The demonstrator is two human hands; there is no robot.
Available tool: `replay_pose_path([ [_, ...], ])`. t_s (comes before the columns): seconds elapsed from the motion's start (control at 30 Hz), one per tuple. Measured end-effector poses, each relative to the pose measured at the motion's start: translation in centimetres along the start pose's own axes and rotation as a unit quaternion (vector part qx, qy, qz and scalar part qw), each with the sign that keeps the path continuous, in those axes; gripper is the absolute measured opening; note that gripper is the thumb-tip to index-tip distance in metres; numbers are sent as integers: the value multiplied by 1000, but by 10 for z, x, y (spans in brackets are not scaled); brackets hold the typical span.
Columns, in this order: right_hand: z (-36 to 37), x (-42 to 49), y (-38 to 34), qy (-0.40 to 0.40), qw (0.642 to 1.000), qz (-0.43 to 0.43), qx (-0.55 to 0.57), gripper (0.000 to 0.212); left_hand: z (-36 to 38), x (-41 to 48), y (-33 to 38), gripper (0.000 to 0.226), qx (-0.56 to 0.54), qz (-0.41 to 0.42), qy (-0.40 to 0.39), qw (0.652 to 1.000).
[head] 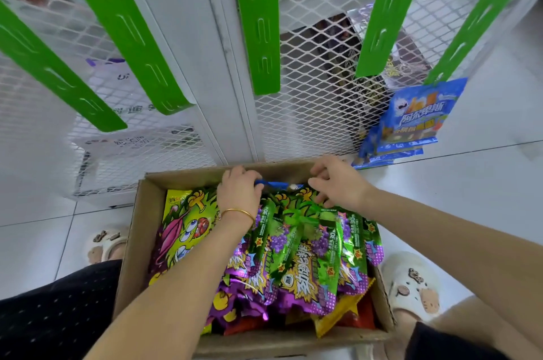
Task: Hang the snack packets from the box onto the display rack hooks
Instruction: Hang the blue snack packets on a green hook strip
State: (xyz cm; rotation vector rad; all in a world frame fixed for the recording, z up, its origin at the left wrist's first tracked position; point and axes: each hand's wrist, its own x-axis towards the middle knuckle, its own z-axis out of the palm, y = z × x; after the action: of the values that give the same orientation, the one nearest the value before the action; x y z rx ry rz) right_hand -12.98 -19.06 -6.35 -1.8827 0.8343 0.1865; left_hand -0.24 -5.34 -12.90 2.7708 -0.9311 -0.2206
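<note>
The snack packets (308,257) sit piled in the cardboard box (132,242) on the floor (470,198), mostly green and purple ones, with a big yellow-green one along the left side. At the far end of the box there's a blue packet (279,184) poking up. The left hand (239,195) has its fingers (249,176) curled over one end of it, gripping it. The right hand (340,185) is just beside the other end, fingers (323,198) bent down onto the green packets – can't tell if they're actually pinching anything. Right behind the box stands the white mesh display rack (205,66) with its green strips (258,22); a few hanging blue bags (417,116) dangle off the rightmost strip – down low, near the floor.
</note>
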Motion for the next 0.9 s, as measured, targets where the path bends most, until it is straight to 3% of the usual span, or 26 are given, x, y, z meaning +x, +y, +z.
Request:
replay_pose_path([
  [0.1, -1, 1, 2, -1, 1000, -1, 0, 14, -1, -1, 5, 20, -23, 4, 43, 999],
  [0.2, -5, 2, -1, 15, 1000, -23, 2, 14, -20, -3, 8, 15, -145, 60, 80, 984],
  [0.33, -21, 4, -12, 67, 995, -76, -7, 24, -63, -10, 18, 19, -252, 178, 19, 951],
  [0.43, -35, 2, -16, 78, 992, -95, 7, 30, -92, -22, 31, 36, -322, 185, -8, 928],
  [0.53, -45, -10, -17, 49, 989, -104, 95, 32, -109, -34, 51, 12, -408, 208, -55, 887],
  [0.67, -55, -23, -7, -13, 966, -95, 242, 33, -126, -41, 76, 35, -467, 262, -132, 834],
  [0.8, -81, -32, 7, -37, 938, -61, 339, 42, -136, -42, 99, 38, -471, 281, -162, 820],
  [0.9, -103, -44, 14, -33, 924, -82, 372, 14, -134, -37, 113, 50, -453, 258, -156, 839],
])
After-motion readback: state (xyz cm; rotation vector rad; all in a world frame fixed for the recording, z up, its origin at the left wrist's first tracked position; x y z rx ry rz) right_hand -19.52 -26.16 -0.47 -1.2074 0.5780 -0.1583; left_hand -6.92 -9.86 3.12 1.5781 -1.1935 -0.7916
